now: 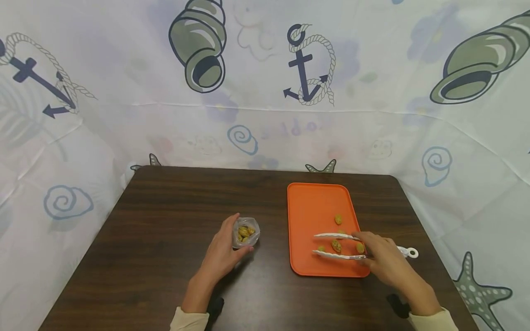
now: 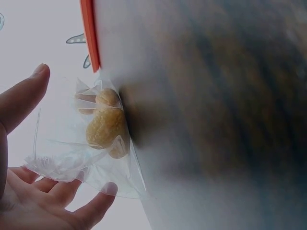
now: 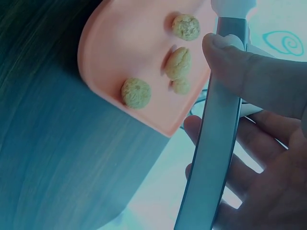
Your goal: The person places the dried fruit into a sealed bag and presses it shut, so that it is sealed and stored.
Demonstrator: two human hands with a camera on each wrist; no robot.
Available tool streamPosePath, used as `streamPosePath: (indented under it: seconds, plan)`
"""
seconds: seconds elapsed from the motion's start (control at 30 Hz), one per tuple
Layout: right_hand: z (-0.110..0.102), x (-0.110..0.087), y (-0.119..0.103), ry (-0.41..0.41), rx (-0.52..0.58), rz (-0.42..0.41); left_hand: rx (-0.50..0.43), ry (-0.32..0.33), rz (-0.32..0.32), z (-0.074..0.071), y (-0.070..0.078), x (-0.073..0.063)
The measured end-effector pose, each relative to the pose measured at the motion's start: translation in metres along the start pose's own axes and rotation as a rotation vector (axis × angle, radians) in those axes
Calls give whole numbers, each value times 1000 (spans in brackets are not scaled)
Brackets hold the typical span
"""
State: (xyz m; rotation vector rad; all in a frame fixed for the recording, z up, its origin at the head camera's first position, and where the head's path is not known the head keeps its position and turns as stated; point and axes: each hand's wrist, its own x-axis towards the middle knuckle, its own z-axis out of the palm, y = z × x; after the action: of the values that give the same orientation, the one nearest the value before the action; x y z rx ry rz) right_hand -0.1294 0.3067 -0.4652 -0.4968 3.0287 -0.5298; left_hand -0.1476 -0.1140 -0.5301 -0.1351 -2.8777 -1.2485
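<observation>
My left hand (image 1: 223, 253) curves round a small clear plastic bag (image 1: 256, 226) standing on the table, its thumb and fingers on opposite sides. Inside the bag are several wrinkled yellow-green pieces (image 2: 105, 127), which look like dried or preserved fruit. In the left wrist view the fingers lie against the plastic; whether the thumb touches it I cannot tell. My right hand (image 1: 387, 259) grips a pair of tongs (image 1: 339, 257) with white ends. The tongs' arms are spread above the tray, on both sides of a wrinkled piece (image 1: 336, 246).
An orange tray (image 1: 304, 216) lies at the right of the dark wooden table (image 1: 165, 257), with several pieces on it, one a round piece (image 3: 136, 93) near its edge. Behind and beside the table hangs a white cloth (image 1: 265, 92) printed with shells and anchors.
</observation>
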Motion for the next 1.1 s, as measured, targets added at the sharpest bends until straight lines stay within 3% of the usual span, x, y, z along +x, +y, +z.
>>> streamPosePath:
  seconds: [0.27, 1.1]
  plan:
    - [0, -4, 3, -28, -12, 12, 1, 2, 6, -1, 0, -1]
    - [-3, -3, 5, 66, -128, -74, -1, 4, 13, -1, 1, -1]
